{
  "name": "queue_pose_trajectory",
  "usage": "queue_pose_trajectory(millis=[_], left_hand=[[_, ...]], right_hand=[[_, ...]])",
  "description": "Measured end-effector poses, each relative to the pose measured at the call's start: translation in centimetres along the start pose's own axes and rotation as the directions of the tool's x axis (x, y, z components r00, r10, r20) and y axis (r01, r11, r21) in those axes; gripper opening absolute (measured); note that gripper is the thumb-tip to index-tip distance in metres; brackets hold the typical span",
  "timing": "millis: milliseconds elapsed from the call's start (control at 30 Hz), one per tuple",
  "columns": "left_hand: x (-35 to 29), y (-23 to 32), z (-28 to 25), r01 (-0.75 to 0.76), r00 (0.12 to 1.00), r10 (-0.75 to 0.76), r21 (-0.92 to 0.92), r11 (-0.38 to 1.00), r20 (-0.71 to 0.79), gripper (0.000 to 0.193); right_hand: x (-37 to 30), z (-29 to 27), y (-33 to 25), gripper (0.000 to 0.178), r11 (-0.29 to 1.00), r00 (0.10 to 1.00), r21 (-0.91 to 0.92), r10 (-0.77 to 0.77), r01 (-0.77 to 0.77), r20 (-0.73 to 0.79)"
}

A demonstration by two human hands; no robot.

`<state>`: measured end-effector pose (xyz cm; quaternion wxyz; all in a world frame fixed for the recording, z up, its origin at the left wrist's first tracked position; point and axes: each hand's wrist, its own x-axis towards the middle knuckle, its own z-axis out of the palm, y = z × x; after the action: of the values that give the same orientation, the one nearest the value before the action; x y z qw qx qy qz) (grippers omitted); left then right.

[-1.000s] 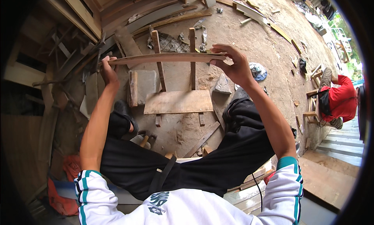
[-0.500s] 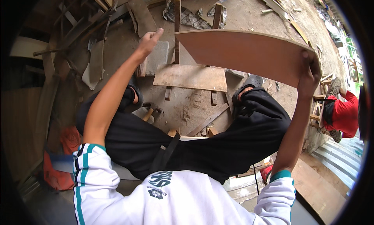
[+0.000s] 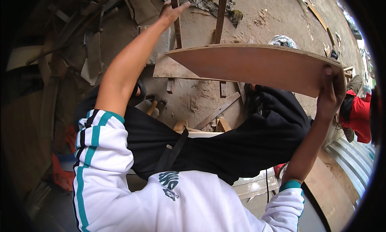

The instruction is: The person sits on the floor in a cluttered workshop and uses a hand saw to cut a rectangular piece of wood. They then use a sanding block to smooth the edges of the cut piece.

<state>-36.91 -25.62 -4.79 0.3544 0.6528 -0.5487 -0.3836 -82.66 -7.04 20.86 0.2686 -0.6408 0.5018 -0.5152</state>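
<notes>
Over there, the person's right hand [image 3: 333,81] grips a thin wooden board [image 3: 257,66], left hand [image 3: 172,14] right by a slim post [image 3: 177,36].

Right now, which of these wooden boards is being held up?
The reddish board, the only one in a hand: the right hand grips its end. The paler board lies across two wooden strips.

"What did the left hand [image 3: 173,14] do?"

"It let go of its end of the wooden panel [image 3: 257,67] and reached forward to the left slat [image 3: 177,36]; whether it touched the wood, I couldn't tell."

"And the right hand [image 3: 331,85]?"

"It moved outward to the right. The panel, seen edge-on between both hands a second earlier, turned its broad face into view, held by that hand alone."

"Anything else?"

"The panel came to hide much of the flat board [image 3: 169,70] on the body side of the left hand."
</notes>
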Motion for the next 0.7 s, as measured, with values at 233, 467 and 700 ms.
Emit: queue_pose_trajectory(millis=[233, 467, 700], left_hand=[[2.3, -0.9, 1.7, 0.186, 0.97, -0.209, -0.172, 0.967, -0.127, 0.058], [2.5, -1.8, 4.2, 0.188, 0.933, -0.261, -0.284, 0.94, -0.249, 0.057], [1.1, -2.9, 1.0, 0.109, 0.993, -0.117, -0.259, 0.96, -0.014, 0.056]], right_hand=[[-0.3, 0.1, -0.5, 0.018, 0.998, 0.997, -0.034, 0.048, -0.046, 0.061], [-1.5, -0.2, -0.9, 0.028, 0.998, 0.999, -0.05, 0.024, -0.023, 0.025], [-2.0, -0.2, -1.4, 0.029, 0.998, 0.997, 0.063, 0.015, -0.02, 0.074]])
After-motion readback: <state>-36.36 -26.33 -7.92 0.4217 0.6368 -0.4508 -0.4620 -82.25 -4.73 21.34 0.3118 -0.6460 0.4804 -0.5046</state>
